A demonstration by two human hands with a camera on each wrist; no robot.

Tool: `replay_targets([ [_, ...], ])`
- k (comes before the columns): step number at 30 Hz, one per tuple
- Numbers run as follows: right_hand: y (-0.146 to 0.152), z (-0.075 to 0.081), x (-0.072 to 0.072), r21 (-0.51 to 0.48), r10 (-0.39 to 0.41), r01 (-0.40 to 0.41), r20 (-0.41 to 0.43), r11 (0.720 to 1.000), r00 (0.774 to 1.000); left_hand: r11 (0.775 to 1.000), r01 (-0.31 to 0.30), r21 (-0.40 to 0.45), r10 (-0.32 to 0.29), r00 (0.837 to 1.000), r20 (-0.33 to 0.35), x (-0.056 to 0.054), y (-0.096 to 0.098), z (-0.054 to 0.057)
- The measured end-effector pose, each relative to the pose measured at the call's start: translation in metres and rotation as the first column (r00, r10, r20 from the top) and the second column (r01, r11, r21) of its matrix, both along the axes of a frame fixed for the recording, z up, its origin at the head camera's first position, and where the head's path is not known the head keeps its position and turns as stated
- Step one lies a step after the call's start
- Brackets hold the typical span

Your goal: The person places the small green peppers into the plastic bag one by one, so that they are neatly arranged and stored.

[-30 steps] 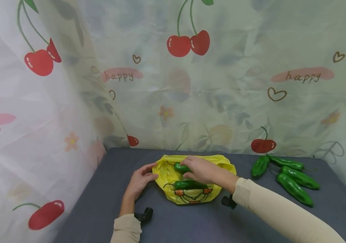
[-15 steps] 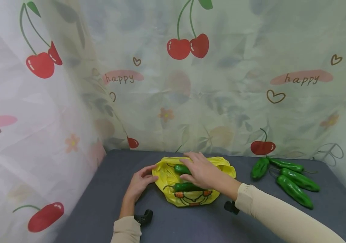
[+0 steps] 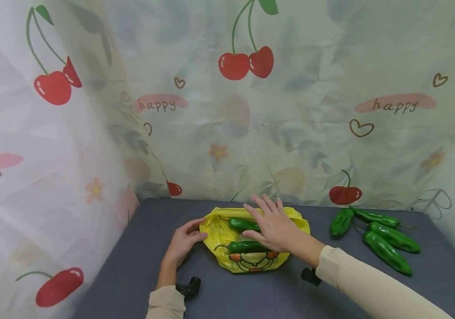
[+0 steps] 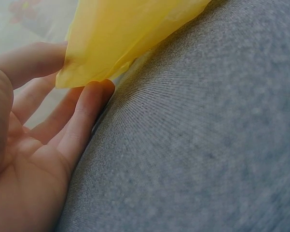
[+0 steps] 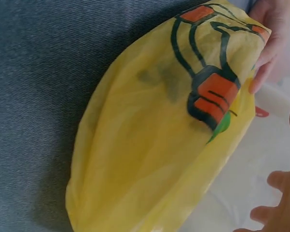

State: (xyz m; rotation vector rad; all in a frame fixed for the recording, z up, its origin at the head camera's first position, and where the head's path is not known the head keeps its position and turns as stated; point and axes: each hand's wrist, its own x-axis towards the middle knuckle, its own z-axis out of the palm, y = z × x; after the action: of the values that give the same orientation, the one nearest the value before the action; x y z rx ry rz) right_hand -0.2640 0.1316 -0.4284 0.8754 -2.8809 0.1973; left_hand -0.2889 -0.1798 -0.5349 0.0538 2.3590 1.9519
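A yellow plastic bag (image 3: 220,232) with an orange and black print lies on the table, its mouth spread wide. Two green peppers are inside, an upper pepper (image 3: 243,224) and a lower pepper (image 3: 245,247), both partly behind the right hand. My left hand (image 3: 184,241) holds the bag's left edge between thumb and fingers; the left wrist view shows the yellow film (image 4: 120,38) between them. Over the right part of the bag, my right hand (image 3: 278,227) is spread with straight fingers and grips nothing. Only some of its fingers (image 5: 284,208) show in the right wrist view.
Several more green peppers (image 3: 388,252) lie in a loose group at the table's right. A printed curtain (image 3: 251,133) with cherries and hearts hangs behind the dark grey table (image 3: 227,301) and along its left side.
My right hand has let go of the upper pepper, lifted and shifted slightly right, its fingers spreading. More of that pepper shows now. The left hand stays at the bag's edge.
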Motion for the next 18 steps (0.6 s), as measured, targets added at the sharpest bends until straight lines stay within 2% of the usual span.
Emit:
replay_targets([
  [18, 0.025, -0.012, -0.001, 0.000, -0.101, 0.101, 0.050, 0.995, 0.994, 1.000, -0.002, 0.003, 0.002, 1.000, -0.004, 0.000, 0.000, -0.002],
])
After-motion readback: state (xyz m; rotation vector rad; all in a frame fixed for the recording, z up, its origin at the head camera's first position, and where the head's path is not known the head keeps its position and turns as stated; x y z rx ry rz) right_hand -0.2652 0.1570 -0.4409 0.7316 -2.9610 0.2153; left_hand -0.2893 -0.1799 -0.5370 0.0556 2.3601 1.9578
